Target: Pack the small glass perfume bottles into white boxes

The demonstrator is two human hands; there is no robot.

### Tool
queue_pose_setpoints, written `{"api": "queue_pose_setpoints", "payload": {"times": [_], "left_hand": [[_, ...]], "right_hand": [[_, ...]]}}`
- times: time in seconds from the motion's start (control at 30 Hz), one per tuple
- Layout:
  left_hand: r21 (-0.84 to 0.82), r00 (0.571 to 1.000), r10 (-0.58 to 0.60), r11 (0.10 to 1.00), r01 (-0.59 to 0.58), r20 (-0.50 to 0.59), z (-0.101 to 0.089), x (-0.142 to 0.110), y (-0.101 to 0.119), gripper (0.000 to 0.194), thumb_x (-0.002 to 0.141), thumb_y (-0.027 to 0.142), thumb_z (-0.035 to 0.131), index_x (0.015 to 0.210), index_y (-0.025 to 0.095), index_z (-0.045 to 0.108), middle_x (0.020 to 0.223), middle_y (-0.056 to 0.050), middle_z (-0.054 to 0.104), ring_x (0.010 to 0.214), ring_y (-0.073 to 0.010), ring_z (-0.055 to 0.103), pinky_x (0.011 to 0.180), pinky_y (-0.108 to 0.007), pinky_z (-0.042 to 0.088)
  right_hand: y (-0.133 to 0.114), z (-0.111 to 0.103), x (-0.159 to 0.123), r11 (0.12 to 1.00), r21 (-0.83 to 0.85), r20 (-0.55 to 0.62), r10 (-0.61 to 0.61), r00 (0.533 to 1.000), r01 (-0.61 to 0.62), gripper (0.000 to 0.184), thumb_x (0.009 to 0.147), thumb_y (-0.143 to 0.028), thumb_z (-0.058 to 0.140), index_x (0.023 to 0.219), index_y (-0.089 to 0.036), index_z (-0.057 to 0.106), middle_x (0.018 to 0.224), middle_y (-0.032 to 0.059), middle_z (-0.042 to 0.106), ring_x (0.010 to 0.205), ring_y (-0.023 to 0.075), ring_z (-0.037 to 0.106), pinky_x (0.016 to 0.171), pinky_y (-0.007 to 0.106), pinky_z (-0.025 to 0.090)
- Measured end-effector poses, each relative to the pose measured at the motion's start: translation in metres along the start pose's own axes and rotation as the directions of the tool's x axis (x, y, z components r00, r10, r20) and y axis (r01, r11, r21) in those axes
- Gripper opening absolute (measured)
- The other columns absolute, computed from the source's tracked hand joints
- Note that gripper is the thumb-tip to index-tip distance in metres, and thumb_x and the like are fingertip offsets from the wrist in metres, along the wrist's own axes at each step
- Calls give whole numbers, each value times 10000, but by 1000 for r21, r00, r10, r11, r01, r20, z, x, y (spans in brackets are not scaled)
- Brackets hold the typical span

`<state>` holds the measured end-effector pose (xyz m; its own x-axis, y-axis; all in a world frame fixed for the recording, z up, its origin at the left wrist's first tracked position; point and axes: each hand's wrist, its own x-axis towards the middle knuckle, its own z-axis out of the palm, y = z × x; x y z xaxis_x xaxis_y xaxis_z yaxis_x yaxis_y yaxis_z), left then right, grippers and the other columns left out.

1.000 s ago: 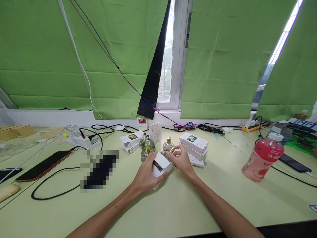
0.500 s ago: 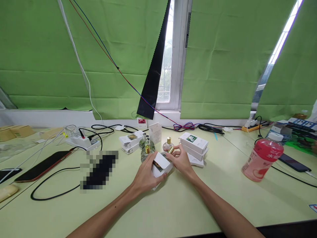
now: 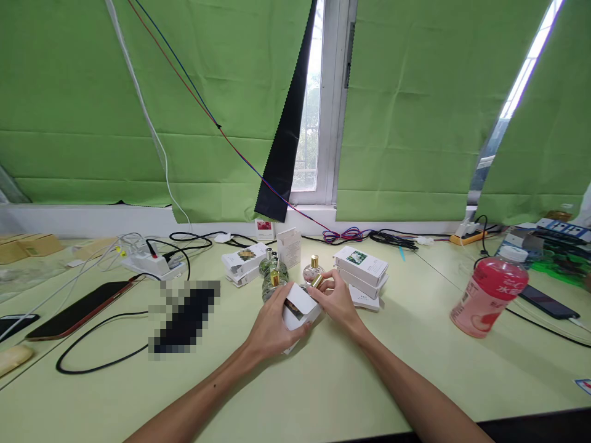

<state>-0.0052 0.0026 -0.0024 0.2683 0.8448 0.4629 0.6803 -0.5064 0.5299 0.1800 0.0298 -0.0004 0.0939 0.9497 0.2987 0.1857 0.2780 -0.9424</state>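
My left hand point(image 3: 273, 320) is wrapped round a small white box point(image 3: 301, 300), held tilted over the table with a flap at its top. Close against the box's right side, my right hand point(image 3: 336, 299) pinches the gold cap of a perfume bottle point(image 3: 316, 281); the box and fingers hide most of that bottle. Just behind stands a clear perfume bottle point(image 3: 313, 271) with a gold cap. Several greenish glass bottles point(image 3: 276, 284) are grouped beyond my left fingers. An upright white card or box point(image 3: 289, 248) stands behind them.
White boxes point(image 3: 361, 266) are stacked right of my hands, others point(image 3: 244, 261) lie to the left. A pink drink bottle point(image 3: 490, 292) stands at right. Phones point(image 3: 80, 309), cables point(image 3: 392, 239) and a power strip point(image 3: 152, 263) lie around the table.
The gold-capped bottle in my right hand has sunk very slightly beside the white box. My left hand keeps its hold, and everything else looks the same.
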Motion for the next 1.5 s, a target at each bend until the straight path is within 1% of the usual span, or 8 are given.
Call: {"api": "queue_pose_setpoints", "payload": {"times": [0.33, 0.53, 0.73, 0.83, 1.0, 1.23, 1.4, 1.5], "left_hand": [[5, 1000, -12, 1000, 12, 24, -2, 0, 3, 798, 707, 399, 765, 1416, 214, 447, 1370, -134, 578, 1230, -340, 578, 969, -448, 511], [12, 999, -17, 1000, 17, 33, -2, 0, 4, 801, 715, 413, 754, 1422, 215, 434, 1386, -134, 563, 1243, -342, 569, 983, -454, 505], [4, 998, -15, 1000, 15, 56, -1, 0, 2, 824, 720, 410, 748, 1441, 190, 415, 1431, -154, 531, 1285, -355, 537, 1022, -480, 480], [-3, 999, -4, 1000, 4, 36, 0, 0, 2, 824, 703, 400, 765, 1432, 201, 438, 1422, -148, 546, 1277, -362, 546, 1018, -483, 482], [-9, 999, -1, 1000, 2, 37, 0, 0, 2, 823, 703, 393, 769, 1434, 211, 439, 1415, -147, 552, 1271, -359, 553, 1013, -484, 488], [-7, 999, 18, 1000, -18, 26, 0, 0, 2, 831, 700, 390, 778, 1439, 220, 437, 1400, -138, 564, 1259, -350, 562, 1016, -472, 488], [-10, 999, 21, 1000, -20, 37, 0, 0, 2, 832, 706, 392, 769, 1440, 203, 426, 1412, -147, 550, 1260, -350, 560, 1023, -477, 488], [-7, 999, 23, 1000, -23, 43, 0, 0, 2, 829, 707, 395, 764, 1438, 202, 424, 1411, -145, 550, 1265, -354, 556, 1024, -487, 490]], "right_hand": [[2, 0, 1, 1000, -19, 6, -9, 1000, 9, 406, 700, -427, 750, 926, -244, 466, 637, -29, 636, 628, 206, 636, 555, 277, 461], [1, 1, 0, 1000, -14, 10, -13, 1000, 13, 400, 706, -423, 745, 923, -246, 459, 650, -30, 643, 625, 202, 637, 553, 275, 458], [0, 2, 0, 1000, -10, -20, -6, 1000, 5, 304, 760, -415, 686, 888, -242, 472, 673, -10, 673, 627, 198, 643, 557, 275, 457], [1, 3, 0, 1000, -11, -24, -6, 1000, 6, 289, 759, -400, 685, 887, -238, 483, 707, 0, 689, 636, 199, 650, 568, 279, 464], [7, 5, 2, 1000, -6, -39, -22, 999, 22, 254, 778, -389, 660, 887, -234, 492, 661, -11, 660, 614, 193, 635, 562, 278, 464], [7, 6, 2, 999, -4, -55, -42, 998, 42, 224, 773, -367, 658, 869, -229, 510, 663, -15, 643, 608, 179, 619, 550, 265, 462], [8, 6, 3, 998, -5, -61, -70, 996, 70, 203, 763, -352, 669, 848, -224, 536, 696, -3, 655, 651, 182, 628, 558, 262, 479], [8, 6, 3, 998, -10, -69, -60, 996, 59, 188, 770, -367, 664, 815, -217, 560, 700, 6, 656, 645, 185, 636, 574, 276, 496]]}}
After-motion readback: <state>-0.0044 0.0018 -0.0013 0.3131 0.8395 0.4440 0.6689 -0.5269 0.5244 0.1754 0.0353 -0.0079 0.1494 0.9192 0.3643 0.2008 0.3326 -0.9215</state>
